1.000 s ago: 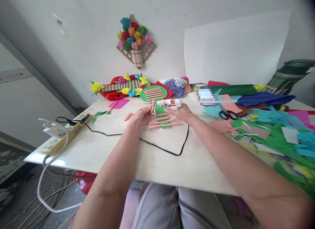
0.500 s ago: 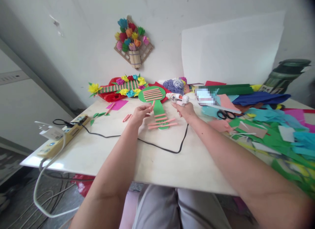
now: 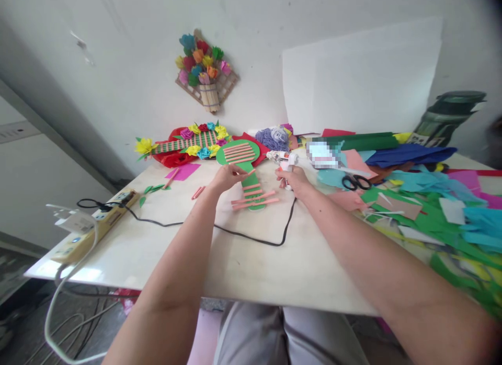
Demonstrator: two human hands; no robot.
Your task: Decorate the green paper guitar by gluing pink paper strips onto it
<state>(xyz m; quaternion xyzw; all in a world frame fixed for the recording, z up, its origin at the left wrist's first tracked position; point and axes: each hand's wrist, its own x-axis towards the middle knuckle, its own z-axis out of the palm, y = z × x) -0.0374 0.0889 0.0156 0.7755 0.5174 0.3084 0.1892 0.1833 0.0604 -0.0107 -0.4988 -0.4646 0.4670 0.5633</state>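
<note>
My left hand pinches a short pink paper stick over the neck of a green guitar-shaped cutout. Several pink sticks lie in rows across its round body, and more cross the lower neck, with two longer ones near the end. To the right, my right hand is wrapped around the handle of a white glue gun, whose nozzle points left toward the cutout. Loose pink rolls lie on the table left of the cutout.
A flower-trimmed paper guitar lies behind on the left. A black cord loops across the table from a power strip. Scissors, coloured paper scraps and a dark bottle are at the right.
The stick in my left hand has turned from nearly upright to nearly level over the neck. My right hand has tipped the glue gun's handle more upright. The camera view has shifted slightly.
</note>
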